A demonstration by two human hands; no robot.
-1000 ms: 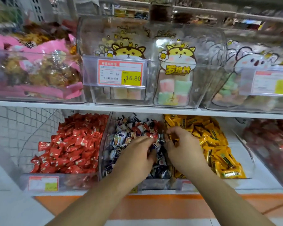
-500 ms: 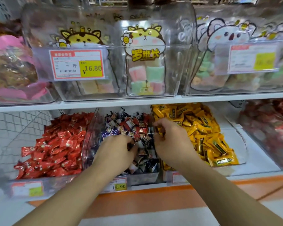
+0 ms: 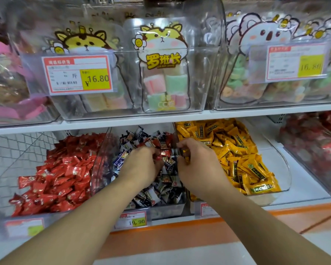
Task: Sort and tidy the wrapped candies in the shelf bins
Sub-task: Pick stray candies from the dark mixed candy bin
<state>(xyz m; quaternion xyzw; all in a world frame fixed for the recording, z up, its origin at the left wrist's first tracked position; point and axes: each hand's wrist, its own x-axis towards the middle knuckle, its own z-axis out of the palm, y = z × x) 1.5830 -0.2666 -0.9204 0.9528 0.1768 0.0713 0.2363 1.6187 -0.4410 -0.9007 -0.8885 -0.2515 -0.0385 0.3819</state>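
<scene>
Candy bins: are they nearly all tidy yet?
Partly. The red candies and yellow candies look sorted, each one colour. Both hands, left hand and right hand, are digging in the middle bin, where a few red wrappers lie among the dark candies. Those strays are left to pick out.

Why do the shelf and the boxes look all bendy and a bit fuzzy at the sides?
Head view: the wide lens curves the white shelf edge; the red bin on the far right is smeared and soft, while the middle price tag reads sharp; pale glare streaks the clear upper bin.
</scene>
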